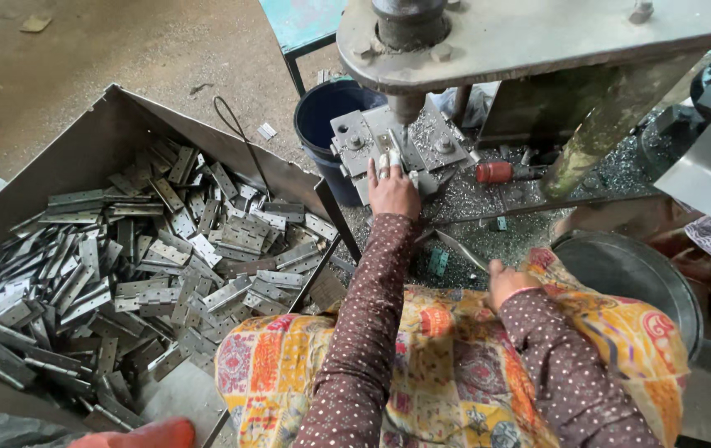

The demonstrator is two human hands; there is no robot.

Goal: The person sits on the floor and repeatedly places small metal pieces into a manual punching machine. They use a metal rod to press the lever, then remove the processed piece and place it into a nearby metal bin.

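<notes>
My left hand (393, 189) reaches far forward, fingers closed on a small metal piece (389, 152) seated on the press fixture (397, 141), right beneath the press ram (406, 106). My right hand (507, 280) rests nearer, by my lap; I cannot tell whether its grip is closed on anything. Left of me a metal bin (98, 137) holds a heap of hinges (148, 265). The table (488, 207) is littered with metal shavings. A blue bucket (322, 116) stands behind, partly hidden.
</notes>
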